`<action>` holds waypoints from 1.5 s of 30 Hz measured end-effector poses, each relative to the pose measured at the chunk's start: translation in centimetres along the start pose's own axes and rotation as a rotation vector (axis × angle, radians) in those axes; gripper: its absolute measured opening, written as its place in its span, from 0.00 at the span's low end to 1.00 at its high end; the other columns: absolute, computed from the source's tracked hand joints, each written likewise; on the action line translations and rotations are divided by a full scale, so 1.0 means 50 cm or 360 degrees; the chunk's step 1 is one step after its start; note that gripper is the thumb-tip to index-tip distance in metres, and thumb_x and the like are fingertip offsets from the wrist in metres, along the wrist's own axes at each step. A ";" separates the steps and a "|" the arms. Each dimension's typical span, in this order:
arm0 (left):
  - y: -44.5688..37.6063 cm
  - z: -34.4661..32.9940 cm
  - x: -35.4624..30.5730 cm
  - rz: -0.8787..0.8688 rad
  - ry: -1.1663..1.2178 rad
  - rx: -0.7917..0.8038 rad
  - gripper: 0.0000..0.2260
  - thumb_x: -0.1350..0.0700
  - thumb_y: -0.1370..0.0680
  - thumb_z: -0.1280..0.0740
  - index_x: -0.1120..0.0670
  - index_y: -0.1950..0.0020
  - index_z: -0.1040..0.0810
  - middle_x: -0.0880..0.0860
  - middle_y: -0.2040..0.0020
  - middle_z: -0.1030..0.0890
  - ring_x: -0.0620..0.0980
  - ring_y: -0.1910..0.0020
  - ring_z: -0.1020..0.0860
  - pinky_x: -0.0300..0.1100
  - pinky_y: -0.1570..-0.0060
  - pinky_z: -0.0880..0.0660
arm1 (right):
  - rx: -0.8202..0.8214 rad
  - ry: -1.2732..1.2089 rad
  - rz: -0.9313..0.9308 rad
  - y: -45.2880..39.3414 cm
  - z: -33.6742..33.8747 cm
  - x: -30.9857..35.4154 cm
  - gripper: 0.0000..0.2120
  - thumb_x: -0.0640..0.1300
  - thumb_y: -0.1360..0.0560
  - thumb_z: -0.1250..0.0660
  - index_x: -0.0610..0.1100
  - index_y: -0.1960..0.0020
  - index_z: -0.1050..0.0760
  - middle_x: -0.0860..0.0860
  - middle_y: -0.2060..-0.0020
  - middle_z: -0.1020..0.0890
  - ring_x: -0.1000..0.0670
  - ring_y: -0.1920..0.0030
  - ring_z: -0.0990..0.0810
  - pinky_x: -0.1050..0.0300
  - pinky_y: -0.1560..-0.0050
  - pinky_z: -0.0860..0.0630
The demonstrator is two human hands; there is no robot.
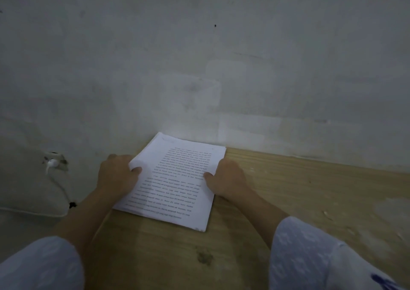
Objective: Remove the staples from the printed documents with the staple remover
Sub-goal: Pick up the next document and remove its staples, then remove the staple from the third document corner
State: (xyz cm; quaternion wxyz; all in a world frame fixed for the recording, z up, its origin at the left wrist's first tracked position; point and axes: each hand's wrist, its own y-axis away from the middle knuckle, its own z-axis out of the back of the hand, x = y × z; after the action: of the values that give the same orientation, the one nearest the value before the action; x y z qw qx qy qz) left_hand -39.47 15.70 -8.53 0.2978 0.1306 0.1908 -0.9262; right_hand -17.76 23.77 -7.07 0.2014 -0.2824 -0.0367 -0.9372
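Observation:
A stack of white printed documents [175, 179] lies on the wooden table [310, 190], its far corner against the wall. My left hand [117, 174] grips the stack's left edge, thumb on top and fingers hidden under or behind the paper. My right hand [226, 179] grips the right edge the same way, thumb on the top page. No staple remover is in view, and no staple can be made out on the pages.
A grey wall [199, 57] rises directly behind the table. At the left a wall socket [54, 160] holds a white plug, and its cable [60, 190] hangs down. The table's left edge lies just beside my left forearm.

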 end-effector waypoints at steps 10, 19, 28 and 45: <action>0.012 0.008 0.000 -0.0156 0.0175 -0.0021 0.13 0.56 0.22 0.38 0.65 0.46 0.23 0.60 0.54 0.21 0.52 0.59 0.29 0.44 0.57 0.34 | 0.0010 0.0077 -0.0025 -0.001 -0.001 0.001 0.17 0.50 0.21 0.42 0.38 0.40 0.30 0.44 0.42 0.23 0.46 0.45 0.23 0.59 0.54 0.30; 0.104 0.112 -0.146 -0.0348 0.0581 0.0263 0.20 0.54 0.22 0.36 0.57 0.32 0.31 0.54 0.38 0.25 0.49 0.45 0.26 0.35 0.50 0.30 | 0.0257 -0.0616 0.0122 0.078 0.136 -0.036 0.19 0.42 0.24 0.37 0.41 0.34 0.34 0.48 0.53 0.24 0.50 0.57 0.23 0.60 0.63 0.25; 0.352 0.203 -0.403 -0.0786 0.1149 0.0809 0.14 0.55 0.23 0.35 0.51 0.37 0.28 0.46 0.47 0.21 0.42 0.50 0.22 0.33 0.59 0.28 | 0.0094 -0.0230 0.0359 0.306 0.338 -0.175 0.10 0.39 0.25 0.35 0.41 0.44 0.25 0.51 0.62 0.21 0.51 0.60 0.20 0.73 0.67 0.29; 0.753 0.114 -0.702 -0.0971 0.1198 0.1500 0.08 0.57 0.23 0.34 0.53 0.44 0.25 0.52 0.47 0.20 0.44 0.54 0.22 0.33 0.63 0.27 | -0.0415 0.0044 -0.0129 0.734 0.584 -0.548 0.07 0.42 0.26 0.33 0.45 0.49 0.20 0.51 0.56 0.18 0.53 0.55 0.20 0.67 0.55 0.28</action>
State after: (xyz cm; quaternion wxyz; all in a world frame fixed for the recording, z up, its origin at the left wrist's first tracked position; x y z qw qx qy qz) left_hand 10.12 2.64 -1.32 -0.1525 0.5005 -0.1146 -0.8444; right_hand 32.71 5.26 0.85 0.1254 -0.2917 0.0768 -0.9451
